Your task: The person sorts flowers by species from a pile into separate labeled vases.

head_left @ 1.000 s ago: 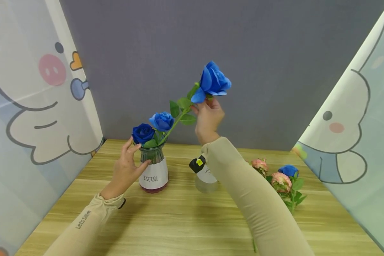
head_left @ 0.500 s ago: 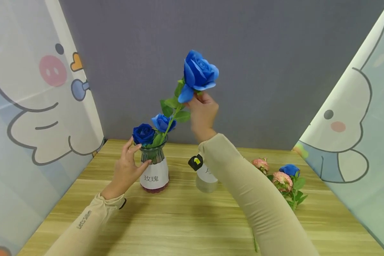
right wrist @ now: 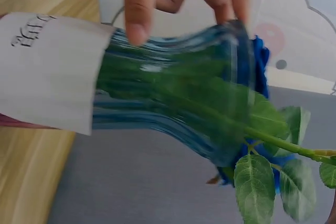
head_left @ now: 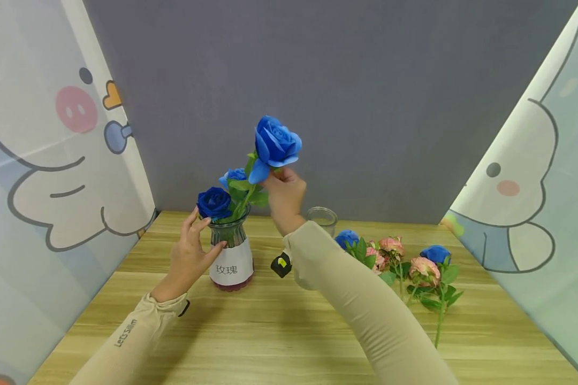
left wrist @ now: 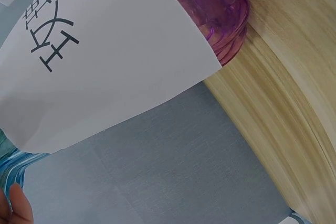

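In the head view my right hand [head_left: 286, 197] pinches a light blue rose [head_left: 276, 141] just under its bloom, and its stem slants down into the glass vase [head_left: 231, 262] with a white label. A dark blue rose [head_left: 214, 203] and another blue rose [head_left: 233, 176] stand in that vase. My left hand [head_left: 189, 256] rests against the vase's left side and neck, thumb spread from the fingers. The right wrist view shows the stem [right wrist: 286, 145] inside the blue-green neck [right wrist: 168, 87], with my left hand's fingers [right wrist: 137, 19] touching the glass.
Right of the labelled vase, a second glass vase [head_left: 321, 215] is partly hidden by my right sleeve. Pink flowers [head_left: 424, 271] and blue roses [head_left: 435, 254] lie on the wooden table [head_left: 250, 337] at the right. A grey panel [head_left: 366, 107] stands behind.
My right hand has moved left, and lately down, with the light blue rose, whose stem now reaches deeper into the vase. The left hand has stayed nearly still.
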Demonstrator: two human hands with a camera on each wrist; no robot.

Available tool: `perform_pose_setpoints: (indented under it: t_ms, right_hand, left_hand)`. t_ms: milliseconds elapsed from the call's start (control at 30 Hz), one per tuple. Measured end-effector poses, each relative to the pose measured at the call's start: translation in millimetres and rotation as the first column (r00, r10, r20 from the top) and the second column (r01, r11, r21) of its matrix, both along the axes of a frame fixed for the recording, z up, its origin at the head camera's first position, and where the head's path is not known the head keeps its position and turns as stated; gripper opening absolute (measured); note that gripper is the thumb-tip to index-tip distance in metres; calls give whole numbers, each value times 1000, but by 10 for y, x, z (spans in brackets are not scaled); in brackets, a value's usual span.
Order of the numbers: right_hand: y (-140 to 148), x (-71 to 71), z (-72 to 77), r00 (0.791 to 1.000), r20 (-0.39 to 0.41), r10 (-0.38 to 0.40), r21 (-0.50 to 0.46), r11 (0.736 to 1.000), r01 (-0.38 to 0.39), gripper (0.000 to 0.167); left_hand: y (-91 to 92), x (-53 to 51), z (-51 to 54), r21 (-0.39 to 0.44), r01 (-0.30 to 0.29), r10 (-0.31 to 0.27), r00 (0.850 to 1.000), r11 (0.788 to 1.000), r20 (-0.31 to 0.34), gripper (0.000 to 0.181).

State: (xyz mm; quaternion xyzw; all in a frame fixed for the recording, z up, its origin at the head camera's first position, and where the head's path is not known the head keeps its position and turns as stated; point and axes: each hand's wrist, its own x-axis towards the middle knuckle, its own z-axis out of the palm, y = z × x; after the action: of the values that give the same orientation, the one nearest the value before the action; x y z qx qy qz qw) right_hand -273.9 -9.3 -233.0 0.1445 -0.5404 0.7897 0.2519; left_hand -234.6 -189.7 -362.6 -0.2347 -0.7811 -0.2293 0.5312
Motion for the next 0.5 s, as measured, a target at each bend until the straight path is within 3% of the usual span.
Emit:
perform_pose_setpoints:
  t_ms: [167, 500]
  right_hand:
    - [-34, -11, -131, 1000, 29, 10, 25, 1000, -11, 12]
    - [-138, -63, -306, 998, 14, -56, 5, 998, 56, 10]
  left_hand:
    - [-6, -12, -3, 5, 9, -9, 1000, 1000, -7, 60]
    - [-10, -11, -3, 5, 12, -12, 1000, 1000, -7, 57]
